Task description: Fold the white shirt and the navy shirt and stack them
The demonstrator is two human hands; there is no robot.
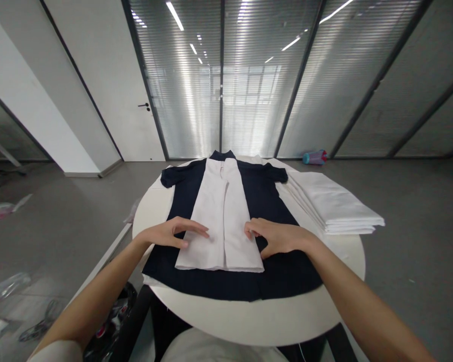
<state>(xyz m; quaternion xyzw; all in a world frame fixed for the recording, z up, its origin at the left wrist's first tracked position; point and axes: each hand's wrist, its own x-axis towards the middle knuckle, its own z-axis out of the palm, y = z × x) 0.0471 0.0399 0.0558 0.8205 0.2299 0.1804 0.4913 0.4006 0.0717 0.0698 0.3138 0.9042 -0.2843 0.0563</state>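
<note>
A dark navy short-sleeved shirt point(264, 201) lies spread flat on a round white table point(249, 317). A long white folded panel point(222, 216) lies down the middle of the shirt. My left hand point(171, 232) rests flat on the panel's left edge with the fingers stretched out. My right hand point(277, 235) presses on the panel's right edge, its fingers curled with the tips on the cloth. Neither hand lifts anything.
A stack of folded white cloth point(332, 203) lies on the table's right side. A blue and pink bottle point(315, 157) lies on the floor by the glass wall. Plastic bags point(3, 208) and clutter lie on the floor at left.
</note>
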